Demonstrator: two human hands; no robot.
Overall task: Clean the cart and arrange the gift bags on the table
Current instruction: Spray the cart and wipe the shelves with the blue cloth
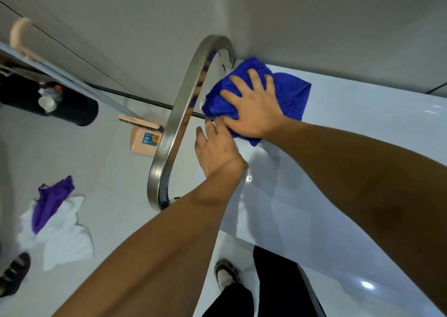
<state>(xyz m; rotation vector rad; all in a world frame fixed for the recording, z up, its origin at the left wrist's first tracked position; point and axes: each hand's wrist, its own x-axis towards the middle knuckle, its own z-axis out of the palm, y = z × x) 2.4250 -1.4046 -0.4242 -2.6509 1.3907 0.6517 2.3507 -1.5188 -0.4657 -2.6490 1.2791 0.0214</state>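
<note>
The cart's glossy white top [338, 183] fills the right side, with its curved steel handle [179, 113] arching at the left end. A bunched blue cloth [287, 91] lies on the far corner of the top, beside the handle. My right hand [251, 106] presses flat on the cloth with fingers spread. My left hand [215, 147] rests on the cart top's left edge, and its fingertips touch the cloth's lower edge. No gift bags are in view.
On the tiled floor at left lie a white cloth [65, 234] with a purple cloth [50, 200] on it. An orange dustpan and brush [144, 137] stand behind the handle, near a black bin [48, 99]. A grey wall [290, 14] backs the cart.
</note>
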